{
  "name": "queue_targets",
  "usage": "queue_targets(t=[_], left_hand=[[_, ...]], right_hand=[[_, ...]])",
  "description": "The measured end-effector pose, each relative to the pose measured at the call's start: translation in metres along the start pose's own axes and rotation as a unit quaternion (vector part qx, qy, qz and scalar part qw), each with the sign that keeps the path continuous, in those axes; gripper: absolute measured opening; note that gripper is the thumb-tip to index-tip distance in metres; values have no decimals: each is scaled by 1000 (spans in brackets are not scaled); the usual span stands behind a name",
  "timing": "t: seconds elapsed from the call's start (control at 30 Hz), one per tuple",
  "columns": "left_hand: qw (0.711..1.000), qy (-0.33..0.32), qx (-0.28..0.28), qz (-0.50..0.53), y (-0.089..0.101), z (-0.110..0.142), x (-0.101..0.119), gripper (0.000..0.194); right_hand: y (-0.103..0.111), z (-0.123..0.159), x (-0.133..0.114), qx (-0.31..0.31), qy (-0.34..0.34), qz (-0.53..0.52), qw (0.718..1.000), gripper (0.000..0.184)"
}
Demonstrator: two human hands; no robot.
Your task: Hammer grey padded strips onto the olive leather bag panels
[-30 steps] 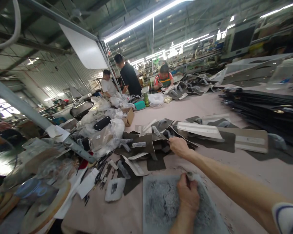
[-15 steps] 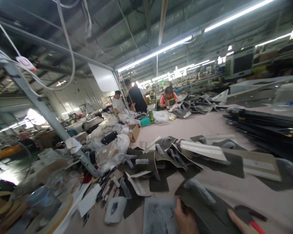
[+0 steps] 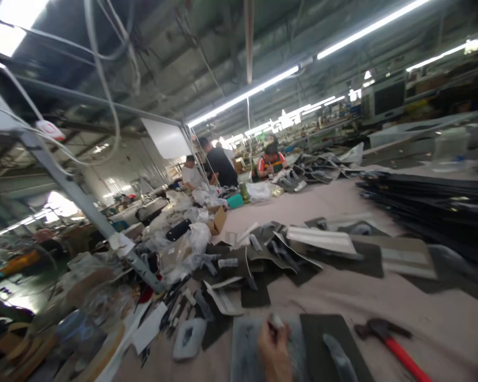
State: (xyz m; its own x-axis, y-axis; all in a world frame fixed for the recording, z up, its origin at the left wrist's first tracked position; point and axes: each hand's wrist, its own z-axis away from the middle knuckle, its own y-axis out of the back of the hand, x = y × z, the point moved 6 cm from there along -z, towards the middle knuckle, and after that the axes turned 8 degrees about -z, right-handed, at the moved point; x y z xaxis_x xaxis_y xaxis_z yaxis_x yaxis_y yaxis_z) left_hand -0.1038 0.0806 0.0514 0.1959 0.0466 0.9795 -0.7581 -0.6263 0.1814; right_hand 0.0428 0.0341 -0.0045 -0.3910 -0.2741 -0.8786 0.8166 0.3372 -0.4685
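Note:
My left hand (image 3: 276, 350) is closed over a grey, smeared slab (image 3: 242, 347) at the lower middle. Its fingers are wrapped round a small pale grey piece whose end (image 3: 276, 320) shows above them; the kind cannot be made out. Right beside the slab lies a dark grey-green panel (image 3: 316, 339) bearing a plastic-wrapped strip like a handle (image 3: 340, 356). To the right, a claw hammer (image 3: 386, 334) with a red handle rests on the table. My right hand is out of the picture.
Several similar panels (image 3: 258, 286) with wrapped strips and pale backing lie across the table (image 3: 442, 329). A black stack (image 3: 414, 207) stands at right. Plastic bags (image 3: 199, 236), loose strips and a metal post (image 3: 91, 212) crowd the left. People (image 3: 221, 164) work behind.
The panel that both hands held now lies flat beside the slab. My left hand has moved left onto the slab, holding a small piece. My right hand has left the view, uncovering the hammer.

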Motion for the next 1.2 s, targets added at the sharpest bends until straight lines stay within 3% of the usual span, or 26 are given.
queue_targets(t=[0.07,0.13,0.23,0.37,0.67,0.87,1.1,1.2], left_hand=[[999,27,-43,8,-11,28,-16,41],[993,21,-100,56,-28,45,-21,39],[983,34,-147,102,-52,46,-26,40],[973,43,-189,125,-70,45,-30,39],[969,41,-207,131,-85,48,-36,39],[970,41,-210,118,-78,54,-37,36],[968,48,-214,120,-73,59,-39,33],[964,53,-227,129,-72,58,-38,35]], right_hand=[[40,57,24,110,-60,-11,992,64],[65,115,40,214,-137,-33,967,52],[77,162,45,318,-214,-70,921,49],[74,157,35,312,-210,-40,926,46],[78,149,27,260,-201,87,940,34],[81,154,28,231,-229,81,942,30],[80,156,37,251,-251,63,933,30],[82,158,32,219,-256,143,931,32]])
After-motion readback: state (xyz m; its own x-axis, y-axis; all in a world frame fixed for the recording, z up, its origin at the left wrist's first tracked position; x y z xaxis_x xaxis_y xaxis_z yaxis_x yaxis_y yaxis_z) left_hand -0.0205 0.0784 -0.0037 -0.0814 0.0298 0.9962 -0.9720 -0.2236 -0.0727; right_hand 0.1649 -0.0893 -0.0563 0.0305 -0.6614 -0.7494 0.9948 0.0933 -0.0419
